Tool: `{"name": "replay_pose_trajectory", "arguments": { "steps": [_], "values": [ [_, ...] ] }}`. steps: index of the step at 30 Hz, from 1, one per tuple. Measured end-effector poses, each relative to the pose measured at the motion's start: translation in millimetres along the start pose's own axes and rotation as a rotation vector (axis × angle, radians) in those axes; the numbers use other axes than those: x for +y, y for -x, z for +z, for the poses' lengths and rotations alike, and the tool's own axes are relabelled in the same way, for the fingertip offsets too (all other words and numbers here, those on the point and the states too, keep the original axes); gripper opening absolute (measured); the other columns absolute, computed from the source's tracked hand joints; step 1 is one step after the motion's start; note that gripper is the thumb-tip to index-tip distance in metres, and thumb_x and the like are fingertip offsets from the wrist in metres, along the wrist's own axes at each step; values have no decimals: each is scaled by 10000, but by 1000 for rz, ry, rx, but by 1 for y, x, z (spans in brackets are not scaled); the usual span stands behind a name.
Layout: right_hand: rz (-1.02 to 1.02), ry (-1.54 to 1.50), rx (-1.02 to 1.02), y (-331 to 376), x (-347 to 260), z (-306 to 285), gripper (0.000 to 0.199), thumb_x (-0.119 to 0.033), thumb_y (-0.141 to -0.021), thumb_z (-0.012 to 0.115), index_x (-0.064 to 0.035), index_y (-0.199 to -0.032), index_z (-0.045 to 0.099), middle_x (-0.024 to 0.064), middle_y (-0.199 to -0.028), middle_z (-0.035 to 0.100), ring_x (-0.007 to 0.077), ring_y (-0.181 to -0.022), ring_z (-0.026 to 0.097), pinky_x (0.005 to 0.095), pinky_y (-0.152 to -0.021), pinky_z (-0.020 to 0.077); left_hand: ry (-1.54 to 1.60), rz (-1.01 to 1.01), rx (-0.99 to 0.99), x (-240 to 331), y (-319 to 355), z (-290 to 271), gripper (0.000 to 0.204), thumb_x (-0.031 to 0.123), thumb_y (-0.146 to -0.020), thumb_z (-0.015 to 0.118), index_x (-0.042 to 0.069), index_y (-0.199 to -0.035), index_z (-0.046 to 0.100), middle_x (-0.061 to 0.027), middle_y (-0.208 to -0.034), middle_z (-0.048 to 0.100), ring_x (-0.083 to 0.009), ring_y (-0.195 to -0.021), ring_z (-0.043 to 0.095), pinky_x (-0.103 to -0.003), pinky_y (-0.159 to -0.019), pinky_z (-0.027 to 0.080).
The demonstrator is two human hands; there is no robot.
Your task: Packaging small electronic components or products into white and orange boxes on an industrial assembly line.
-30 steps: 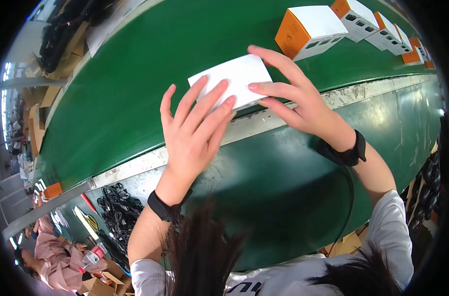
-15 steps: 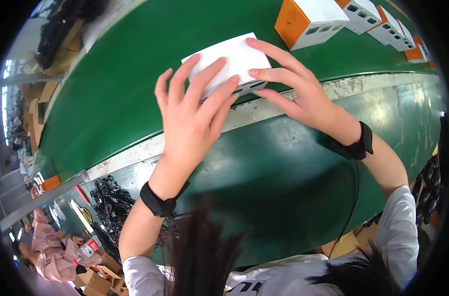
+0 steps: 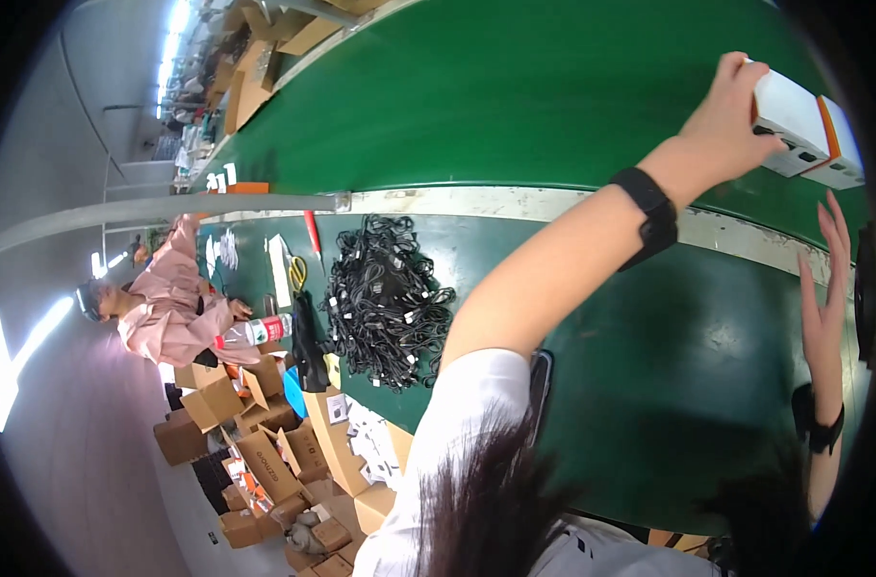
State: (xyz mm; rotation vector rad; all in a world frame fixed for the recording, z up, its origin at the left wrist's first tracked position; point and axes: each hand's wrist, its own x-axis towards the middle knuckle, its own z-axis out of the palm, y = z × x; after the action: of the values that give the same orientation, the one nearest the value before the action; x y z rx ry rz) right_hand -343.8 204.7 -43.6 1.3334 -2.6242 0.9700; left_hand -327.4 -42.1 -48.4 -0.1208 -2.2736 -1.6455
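Though sharp-cornered, smooth white box (image 3: pixel 792 108)

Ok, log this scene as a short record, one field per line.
Left grip: closed on a white box
Right grip: open, fingers extended, nothing visibly held
Next to that box: an orange-edged box
Wrists: a black band on each
Near work surface: dark green, with a heap of black cables left of the left arm
Background, left: a co-worker in pink; open cartons below
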Motion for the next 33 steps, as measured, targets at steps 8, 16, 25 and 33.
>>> {"name": "replay_pose_trajectory", "arguments": {
  "steps": [8, 16, 25, 33],
  "values": [
    [16, 54, -261, 113, 36, -12, 553, 25, -850, 451, -76, -1380, 328, 154, -1488, 208, 346, -1367, 219, 452, -1111, 178, -487, -50, 17, 35, 81, -38, 685, 151, -750, 700, -4, -1300, 322, -259, -1377, 231, -424, -1277, 292, -428, -1026, 344],
    [-121, 284, -399, 159, 42, -19, 453, -127, -895, 384, -65, -1343, 370, 189, -1460, 265, 380, -1365, 203, 522, -1109, 118, -827, -227, -35, 90, 247, -96, 427, 67, -792, 655, 33, -1173, 465, -200, -1320, 360, -389, -1240, 359, -438, -1024, 325],
    [-152, 254, -393, 155, 39, -18, 451, -116, -884, 387, -38, -1329, 377, 194, -1460, 259, 390, -1359, 206, 519, -1110, 110, -711, -595, 313, 92, 385, -70, 397, 45, -885, 499, -9, -1268, 411, -184, -1350, 402, -342, -1312, 322, -440, -1095, 235],
    [-114, 231, -402, 158, 40, -19, 480, -7, -823, 436, -38, -1298, 381, 198, -1455, 256, 407, -1351, 209, 540, -1099, 132, -900, -474, 349, 111, 388, -57, 379, 25, -842, 545, 23, -1217, 485, -141, -1337, 438, -314, -1310, 334, -496, -1089, 193]
  ]
}}
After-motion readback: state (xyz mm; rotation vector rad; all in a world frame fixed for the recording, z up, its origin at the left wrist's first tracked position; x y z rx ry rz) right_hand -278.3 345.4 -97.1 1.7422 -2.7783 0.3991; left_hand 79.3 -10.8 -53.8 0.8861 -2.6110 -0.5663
